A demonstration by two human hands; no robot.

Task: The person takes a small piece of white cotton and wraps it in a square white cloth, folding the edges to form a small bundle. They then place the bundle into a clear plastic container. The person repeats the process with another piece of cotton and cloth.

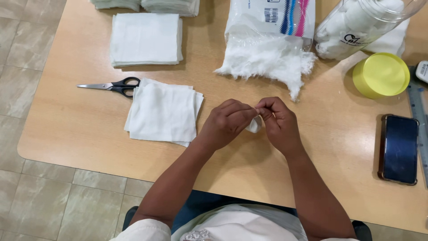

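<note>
My left hand (227, 122) and my right hand (278, 122) meet above the middle of the wooden table (80, 120). Both pinch a small white piece of gauze or cotton (254, 126), which hangs between the fingertips. A loose stack of white gauze squares (162, 111) lies just left of my left hand. Black-handled scissors (111, 85) rest at the stack's upper left corner, blades pointing left.
A neater pile of gauze squares (146, 39) lies farther back. An opened plastic bag of cotton wool (267, 49) spills toward me. A clear jar of cotton balls (356, 24) lies tipped, its yellow lid (381, 75) beside it. A dark phone (399, 149) and a ruler (419, 111) are at right.
</note>
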